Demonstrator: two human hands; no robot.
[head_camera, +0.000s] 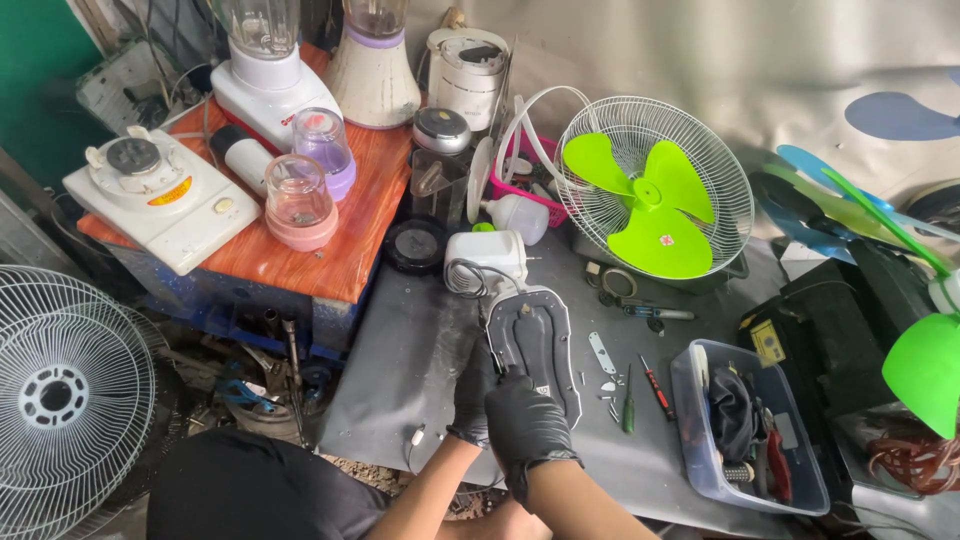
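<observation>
Both my hands wear black gloves and meet at the near end of an opened clothes iron (537, 335) that lies sole-up on a grey mat (400, 370). My right hand (525, 425) grips the iron's near end. My left hand (470, 395) holds its left edge from the side. The iron's white cord coil (483, 263) lies at its far end. Loose screws and a small metal strip (602, 353) lie just to the right of the iron.
Two screwdrivers (645, 390) lie right of the iron, next to a clear tub (700, 440) of tools. A fan cage with green blades (655, 190) stands behind. Blenders (265, 70) sit on an orange board at the left, and a white fan grille (60, 390) lies below it.
</observation>
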